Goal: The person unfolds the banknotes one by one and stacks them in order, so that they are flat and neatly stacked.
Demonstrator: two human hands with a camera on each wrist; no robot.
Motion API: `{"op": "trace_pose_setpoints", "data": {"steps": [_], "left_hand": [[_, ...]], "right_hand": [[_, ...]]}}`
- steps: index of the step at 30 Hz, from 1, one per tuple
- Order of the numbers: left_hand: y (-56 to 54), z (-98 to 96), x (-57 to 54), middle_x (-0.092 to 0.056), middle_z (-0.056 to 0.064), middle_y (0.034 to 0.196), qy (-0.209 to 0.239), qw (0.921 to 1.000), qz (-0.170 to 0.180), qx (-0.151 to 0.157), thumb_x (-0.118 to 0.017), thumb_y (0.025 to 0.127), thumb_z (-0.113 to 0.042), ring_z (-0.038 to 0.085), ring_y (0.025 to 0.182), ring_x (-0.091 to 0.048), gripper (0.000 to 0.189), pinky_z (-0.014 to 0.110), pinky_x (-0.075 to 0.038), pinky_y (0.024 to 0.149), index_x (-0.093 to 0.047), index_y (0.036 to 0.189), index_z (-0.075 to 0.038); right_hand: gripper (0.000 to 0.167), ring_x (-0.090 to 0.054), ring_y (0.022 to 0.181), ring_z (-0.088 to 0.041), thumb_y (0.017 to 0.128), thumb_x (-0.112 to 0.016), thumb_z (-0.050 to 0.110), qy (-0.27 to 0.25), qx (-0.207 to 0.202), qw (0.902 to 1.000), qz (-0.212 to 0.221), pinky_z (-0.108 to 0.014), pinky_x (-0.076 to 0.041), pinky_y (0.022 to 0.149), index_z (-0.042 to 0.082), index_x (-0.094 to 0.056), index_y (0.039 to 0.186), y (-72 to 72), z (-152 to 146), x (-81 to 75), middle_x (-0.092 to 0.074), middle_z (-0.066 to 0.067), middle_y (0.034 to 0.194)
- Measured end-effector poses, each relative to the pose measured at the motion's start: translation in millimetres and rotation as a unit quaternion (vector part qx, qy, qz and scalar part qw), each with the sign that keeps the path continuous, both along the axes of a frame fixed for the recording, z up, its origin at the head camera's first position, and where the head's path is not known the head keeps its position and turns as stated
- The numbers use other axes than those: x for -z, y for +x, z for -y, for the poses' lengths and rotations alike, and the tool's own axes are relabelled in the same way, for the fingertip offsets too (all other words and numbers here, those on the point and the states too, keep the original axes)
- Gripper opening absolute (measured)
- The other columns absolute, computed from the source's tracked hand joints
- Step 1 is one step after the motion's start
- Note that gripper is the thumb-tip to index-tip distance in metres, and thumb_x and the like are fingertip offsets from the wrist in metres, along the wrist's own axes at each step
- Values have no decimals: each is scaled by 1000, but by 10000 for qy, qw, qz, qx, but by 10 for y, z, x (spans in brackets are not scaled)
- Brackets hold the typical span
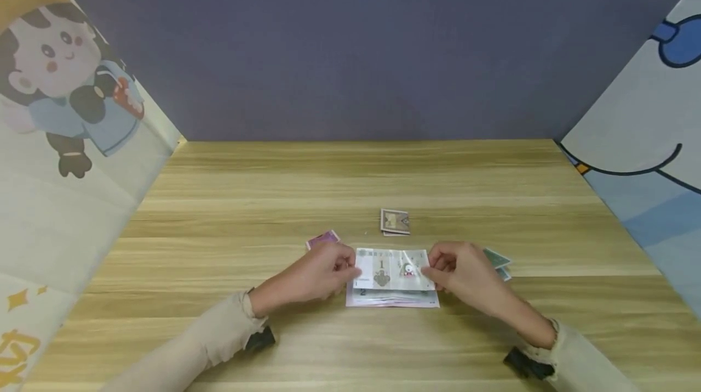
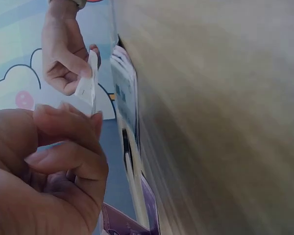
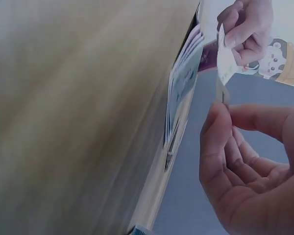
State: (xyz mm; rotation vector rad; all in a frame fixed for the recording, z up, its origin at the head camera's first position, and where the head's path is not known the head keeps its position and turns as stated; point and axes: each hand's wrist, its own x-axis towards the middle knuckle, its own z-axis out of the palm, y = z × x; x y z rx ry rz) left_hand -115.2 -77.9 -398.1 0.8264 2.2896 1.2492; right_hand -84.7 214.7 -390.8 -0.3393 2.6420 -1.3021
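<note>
A pale banknote (image 1: 391,269) marked with a 1 is stretched level between both hands. Its left end is pinched between the thumb and fingers of my left hand (image 1: 317,270). My right hand (image 1: 465,273) pinches the opposite end the same way. Below the note, a stack of notes (image 1: 393,302) lies on the table, its near edge showing and the top one marked 2. From the right wrist view, the held note (image 3: 226,63) appears raised above the fanned edges of the stack (image 3: 183,85). Both wrist views show the hands facing each other across it.
Beyond the stack lies a folded brownish note (image 1: 395,221) on the wooden table (image 1: 274,185). A purple note (image 1: 323,238) is partly behind the left hand, and folded green notes (image 1: 497,259) lie by the right hand. A dark panel (image 1: 350,45) closes the back.
</note>
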Motion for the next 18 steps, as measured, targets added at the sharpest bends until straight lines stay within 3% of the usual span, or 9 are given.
{"op": "trace_pose_setpoints", "data": {"steps": [4,8,13,18], "left_hand": [[-25,-23,6,-58,8,52,-109,9992,378,85,-62,97,-6,8,34,-44,21,21,-38,34,-58,78,-1],[-35,-40,26,-58,5,49,-461,9973,536,190,-63,97,-7,8,33,-46,22,19,-37,34,-59,76,-3],[-22,-76,40,-55,1,46,-769,9950,576,261,-62,97,-5,8,31,-44,24,21,-38,32,-57,74,-2],[-13,-126,12,-54,0,46,-1111,9919,558,252,-59,99,-8,8,30,-43,24,21,-36,31,-54,76,-4]], "right_hand": [[11,-63,56,-21,87,-74,8,103,-151,9998,10,-31,-53,48,8,-65,81,-40,-29,0,-64,-2,68],[13,-62,55,-19,88,-74,9,341,-504,9981,103,-27,-50,46,9,-63,80,-67,-26,-1,-64,0,66],[16,-60,51,-14,87,-74,8,608,-898,9939,184,-24,-47,45,10,-61,77,-114,-1,32,-61,2,61],[19,-59,49,-14,86,-75,10,774,-937,9922,290,-24,-47,44,11,-60,75,-142,-11,59,-59,3,58]]}}
